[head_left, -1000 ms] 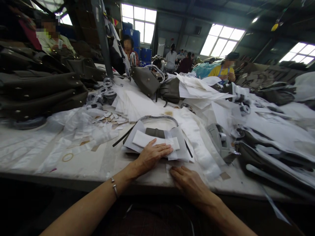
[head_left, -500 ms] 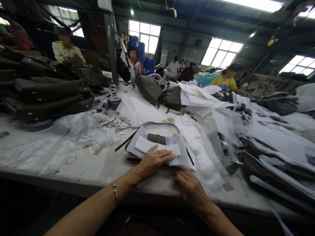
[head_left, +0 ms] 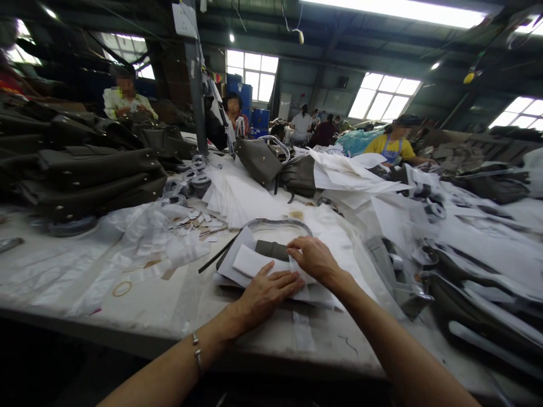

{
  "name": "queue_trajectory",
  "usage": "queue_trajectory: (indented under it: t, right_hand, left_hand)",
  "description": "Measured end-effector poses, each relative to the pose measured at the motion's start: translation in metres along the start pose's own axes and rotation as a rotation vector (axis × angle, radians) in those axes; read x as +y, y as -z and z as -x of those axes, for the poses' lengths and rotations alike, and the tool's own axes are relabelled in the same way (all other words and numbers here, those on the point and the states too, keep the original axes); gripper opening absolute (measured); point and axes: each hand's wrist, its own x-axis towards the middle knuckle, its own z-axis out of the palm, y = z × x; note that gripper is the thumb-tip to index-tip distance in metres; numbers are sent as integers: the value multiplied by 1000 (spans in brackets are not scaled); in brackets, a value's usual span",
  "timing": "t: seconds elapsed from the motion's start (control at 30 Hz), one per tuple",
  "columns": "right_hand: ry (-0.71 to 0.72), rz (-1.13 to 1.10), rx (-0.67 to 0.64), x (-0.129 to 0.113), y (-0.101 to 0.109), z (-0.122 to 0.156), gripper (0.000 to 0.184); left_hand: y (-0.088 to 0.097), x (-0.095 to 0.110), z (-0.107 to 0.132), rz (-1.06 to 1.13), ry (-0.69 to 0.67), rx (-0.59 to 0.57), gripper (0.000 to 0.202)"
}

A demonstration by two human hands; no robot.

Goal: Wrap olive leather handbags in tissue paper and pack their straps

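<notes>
A dark olive handbag (head_left: 270,249) lies on the table in front of me, its wrapped handle (head_left: 278,222) arching away at the far side. White paper covers much of it, with a folded white padding strip (head_left: 251,263) on top. My left hand (head_left: 271,289) lies flat on the strip, fingers stretched to the right, pressing it down. Over the right part of the bag, my right hand (head_left: 314,259) bends its fingers in a pinch at the edge of a thin white sheet. The right hand partly hides that sheet. A dark strap (head_left: 217,254) sticks out at the left.
Stacked dark bags (head_left: 97,169) stand at the left, with clear plastic bags (head_left: 144,232) and a rubber band (head_left: 122,289) nearer. White sheets (head_left: 237,195) and more handbags (head_left: 258,161) lie behind. Wrapped bags (head_left: 479,294) crowd the right. Co-workers sit farther back.
My right hand has risen from the table's front edge to the top right of the bag, fingers now at the thin sheet. My left hand stays on the padding strip.
</notes>
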Motion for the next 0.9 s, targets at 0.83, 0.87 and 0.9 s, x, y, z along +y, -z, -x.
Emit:
queue_trajectory:
  t: [0.83, 0.87, 0.9]
  right_hand:
    - [-253, -208, -268, 71, -33, -59, 18]
    - [-256, -196, -259, 71, -33, -59, 17]
    - [-259, -180, -247, 70, -33, -58, 17]
  left_hand:
    - [-11, -1, 3, -29, 12, -3, 43]
    - [-11, -1, 3, -27, 12, -4, 43]
    - [-12, -2, 3, -24, 13, -6, 43]
